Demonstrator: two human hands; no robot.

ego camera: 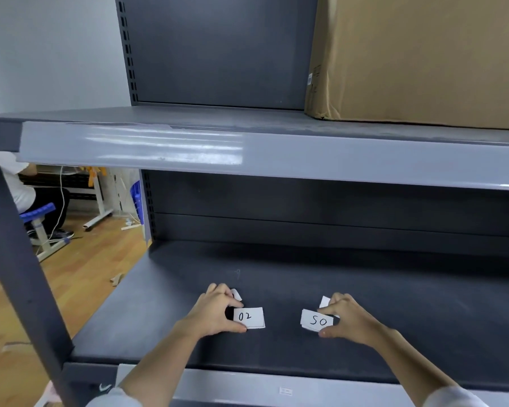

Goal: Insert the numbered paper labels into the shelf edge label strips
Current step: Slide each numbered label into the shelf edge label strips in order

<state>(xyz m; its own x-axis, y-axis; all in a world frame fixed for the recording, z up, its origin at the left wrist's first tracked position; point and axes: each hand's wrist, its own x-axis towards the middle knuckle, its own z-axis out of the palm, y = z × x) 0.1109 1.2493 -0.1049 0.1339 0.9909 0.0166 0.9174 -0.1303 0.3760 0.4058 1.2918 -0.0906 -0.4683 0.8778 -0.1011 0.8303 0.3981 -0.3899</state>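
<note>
Two small stacks of white paper labels lie on the dark grey lower shelf (pixel 276 289). My left hand (pixel 215 311) pinches the stack whose top label (pixel 249 317) reads "02". My right hand (pixel 347 320) pinches the other stack, whose top label (pixel 318 321) reads "50". A corner of another label sticks out behind each hand. The upper shelf's glossy grey edge strip (pixel 188 148) runs across the view above. The lower shelf's edge strip (pixel 247 387) lies between my forearms, with a small tag (pixel 285 390) on it.
A large cardboard box (pixel 423 60) stands on the upper shelf at the right. The shelf's dark upright (pixel 21 245) slants down the left side. Beyond it, a person sits on a blue stool (pixel 39 212) on the wooden floor.
</note>
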